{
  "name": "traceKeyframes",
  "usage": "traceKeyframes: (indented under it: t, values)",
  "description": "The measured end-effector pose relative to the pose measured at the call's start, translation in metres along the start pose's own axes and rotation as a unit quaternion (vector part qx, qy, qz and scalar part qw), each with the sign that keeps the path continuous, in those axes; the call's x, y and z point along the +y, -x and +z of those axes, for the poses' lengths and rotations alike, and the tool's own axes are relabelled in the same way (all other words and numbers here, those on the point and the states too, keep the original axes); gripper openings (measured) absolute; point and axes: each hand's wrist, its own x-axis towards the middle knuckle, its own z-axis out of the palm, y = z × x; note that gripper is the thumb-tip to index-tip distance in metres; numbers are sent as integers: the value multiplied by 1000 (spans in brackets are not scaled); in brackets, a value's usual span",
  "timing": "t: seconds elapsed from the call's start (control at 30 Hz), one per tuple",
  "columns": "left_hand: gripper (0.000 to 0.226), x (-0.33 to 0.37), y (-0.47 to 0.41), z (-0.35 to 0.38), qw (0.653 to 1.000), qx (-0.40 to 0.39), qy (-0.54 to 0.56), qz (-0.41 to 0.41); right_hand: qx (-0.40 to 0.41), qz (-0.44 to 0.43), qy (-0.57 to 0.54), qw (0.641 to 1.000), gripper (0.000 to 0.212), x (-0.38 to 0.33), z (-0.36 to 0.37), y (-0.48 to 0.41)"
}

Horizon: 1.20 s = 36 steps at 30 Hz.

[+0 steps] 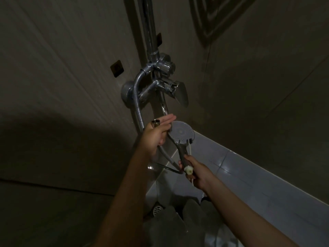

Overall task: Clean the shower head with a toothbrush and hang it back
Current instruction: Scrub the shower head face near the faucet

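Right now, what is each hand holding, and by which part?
The right hand grips the shower head by the lower end of its handle; the left hand lays straight fingers against the head's rim.

No legible text, label, brand, number or sign appears on any surface in this dim view.

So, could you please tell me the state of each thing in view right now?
shower head: off its holder, face towards the camera, no water seen.
right hand: grips the head's handle, with a white piece alongside, possibly the toothbrush.
left hand: upper fingers straight against the head's rim; grip unclear.
hose: joined to the mixer, looping down.
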Motion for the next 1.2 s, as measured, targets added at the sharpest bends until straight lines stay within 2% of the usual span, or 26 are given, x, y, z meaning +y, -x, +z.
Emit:
traceKeyframes:
  t: [0.13, 0.37, 0.6, 0.73, 0.83, 1.0, 1.2]
  values:
    - [30, -18, 10, -15, 999, 37, -29, -23, -1, -6, 24, 1000, 28, -6, 7, -4]
    - [24, -46, 22, -20, 987, 99, -59, -114, -6, -3, 81, 997, 31, 3, 11, -1]
    - [25, -73, 23, -17, 973, 111, -93, -178, -15, -6, 129, 992, 27, 14, 5, 8]
    - [8, -94, 21, -19, 969, 118, -98, -192, -18, -19, 145, 989, 28, 19, -1, 14]
    - [13, -107, 21, -19, 968, 118, -91, -202, -6, -20, 154, 988, 27, 21, -4, 19]
    - [4, -114, 19, -12, 970, 108, -71, -208, 4, -19, 152, 988, 25, 22, -12, 26]
    - [21, -116, 17, 1, 969, 82, -92, -215, 20, -27, 119, 992, 22, 19, -19, 26]
